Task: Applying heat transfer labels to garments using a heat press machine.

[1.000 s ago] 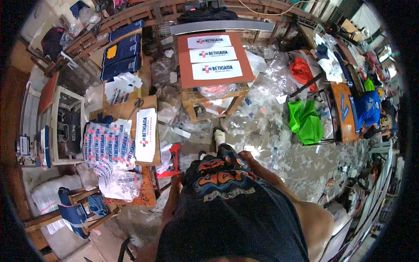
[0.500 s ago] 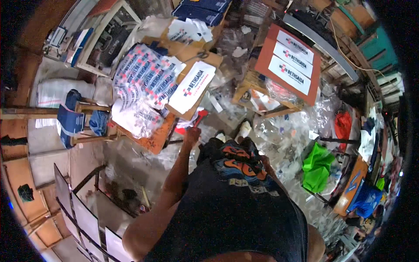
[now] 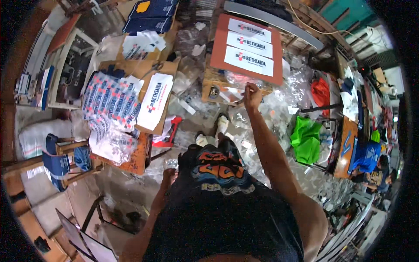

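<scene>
My right hand reaches forward, just short of the near edge of a reddish-brown board. Its fingers are loosely bent, with nothing visible in them. Three white printed strips lie in a row on that board, which rests on a wooden table. Low beside my left thigh is my left hand; its fingers are small and blurred, and I cannot tell whether they hold anything. On the left table, a stack of white printed sheets lies beside plastic-wrapped printed material.
Scissors lie behind the sheet stack. A red object is below the left table's edge. Clear plastic scraps litter the floor. Green cloth and red cloth are at right. Dark blue folded items stand at the back left.
My right hand has come into view and stretched forward to the board. My left hand has drawn back from the red object beside the left table. The view has turned to the right.
</scene>
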Motion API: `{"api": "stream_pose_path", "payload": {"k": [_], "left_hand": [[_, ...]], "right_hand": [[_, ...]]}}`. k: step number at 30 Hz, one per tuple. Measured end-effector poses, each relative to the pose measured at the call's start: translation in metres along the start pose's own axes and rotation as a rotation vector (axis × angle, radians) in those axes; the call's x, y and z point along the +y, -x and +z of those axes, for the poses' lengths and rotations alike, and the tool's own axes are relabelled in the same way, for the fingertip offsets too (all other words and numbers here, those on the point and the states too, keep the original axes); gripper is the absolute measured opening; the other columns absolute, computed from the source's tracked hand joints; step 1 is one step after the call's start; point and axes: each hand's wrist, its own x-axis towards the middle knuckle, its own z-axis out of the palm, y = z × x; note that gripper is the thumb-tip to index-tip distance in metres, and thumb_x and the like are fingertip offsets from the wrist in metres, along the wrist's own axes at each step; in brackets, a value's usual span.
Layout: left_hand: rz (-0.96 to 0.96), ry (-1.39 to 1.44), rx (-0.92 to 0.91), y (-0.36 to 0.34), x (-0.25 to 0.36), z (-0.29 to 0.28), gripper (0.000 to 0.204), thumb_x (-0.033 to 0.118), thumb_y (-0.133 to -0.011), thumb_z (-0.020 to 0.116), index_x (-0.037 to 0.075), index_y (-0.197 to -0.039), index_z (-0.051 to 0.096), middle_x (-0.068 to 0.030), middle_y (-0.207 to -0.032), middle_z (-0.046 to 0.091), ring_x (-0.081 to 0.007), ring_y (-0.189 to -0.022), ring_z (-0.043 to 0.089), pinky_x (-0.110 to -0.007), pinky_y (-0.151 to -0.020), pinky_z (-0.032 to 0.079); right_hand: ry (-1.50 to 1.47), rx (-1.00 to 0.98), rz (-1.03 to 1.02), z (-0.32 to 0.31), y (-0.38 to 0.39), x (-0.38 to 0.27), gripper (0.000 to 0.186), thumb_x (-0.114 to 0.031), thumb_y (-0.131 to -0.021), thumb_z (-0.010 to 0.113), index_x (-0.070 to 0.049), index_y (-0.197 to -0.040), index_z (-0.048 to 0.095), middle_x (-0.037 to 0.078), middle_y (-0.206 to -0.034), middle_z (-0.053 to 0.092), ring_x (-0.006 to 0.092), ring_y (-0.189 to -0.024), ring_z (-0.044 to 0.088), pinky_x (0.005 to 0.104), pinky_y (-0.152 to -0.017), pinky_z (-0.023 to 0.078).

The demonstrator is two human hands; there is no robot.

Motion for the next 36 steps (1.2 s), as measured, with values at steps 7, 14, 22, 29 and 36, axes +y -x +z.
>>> {"api": "stream_pose_path", "payload": {"k": [7, 14, 22, 29, 36], "left_hand": [[-0.052, 0.569, -0.207, 0.031, 0.041, 0.004, 0.019, 0.016, -0.099, 0.064, 0.007, -0.116, 0.066, -0.0027, -0.076, 0.063, -0.0134, -0.056, 0.055, -0.029, -0.049, 0.045], [0.062, -0.112, 0.433, 0.034, 0.103, 0.077, 0.017, 0.025, -0.099, 0.065, 0.011, -0.109, 0.068, -0.0012, -0.076, 0.064, -0.0132, -0.057, 0.055, -0.031, -0.049, 0.044], [0.031, 0.146, 0.294, 0.074, 0.069, 0.026, 0.016, 0.019, -0.097, 0.065, 0.017, -0.113, 0.069, 0.0032, -0.083, 0.064, -0.0103, -0.065, 0.056, -0.03, -0.054, 0.044], [0.197, -0.607, 0.244, 0.051, 0.109, 0.064, 0.016, 0.009, -0.092, 0.07, 0.014, -0.107, 0.067, 0.0031, -0.086, 0.064, -0.0138, -0.073, 0.06, -0.034, -0.061, 0.049], [0.293, -1.121, 0.107, 0.037, 0.101, 0.041, 0.039, 0.028, -0.087, 0.072, 0.002, -0.115, 0.074, -0.0115, -0.106, 0.076, -0.0284, -0.099, 0.07, -0.04, -0.085, 0.056]], "right_hand": [[0.59, -0.351, 0.291, 0.041, -0.08, 0.137, 0.033, -0.024, -0.103, 0.062, 0.002, -0.122, 0.056, 0.013, -0.089, 0.071, 0.0256, -0.064, 0.07, 0.0399, -0.051, 0.055], [0.378, 0.142, -0.058, 0.064, -0.137, 0.288, 0.046, -0.052, -0.092, 0.064, -0.012, -0.111, 0.072, 0.017, -0.092, 0.075, 0.0377, -0.09, 0.073, 0.0463, -0.078, 0.058], [0.513, 0.087, -0.061, 0.095, -0.049, 0.17, 0.048, -0.049, -0.095, 0.06, -0.004, -0.108, 0.072, 0.022, -0.101, 0.073, 0.0358, -0.097, 0.071, 0.046, -0.085, 0.056], [0.46, -0.202, 0.204, 0.017, -0.061, 0.102, 0.036, -0.038, -0.1, 0.059, -0.005, -0.109, 0.071, 0.016, -0.097, 0.074, 0.0281, -0.081, 0.069, 0.0439, -0.064, 0.054], [-0.56, 0.026, 0.891, 0.008, -0.053, 0.031, 0.01, -0.022, -0.095, 0.065, -0.013, -0.096, 0.068, 0.0, -0.077, 0.065, 0.0122, -0.06, 0.054, 0.0257, -0.046, 0.034]]}}
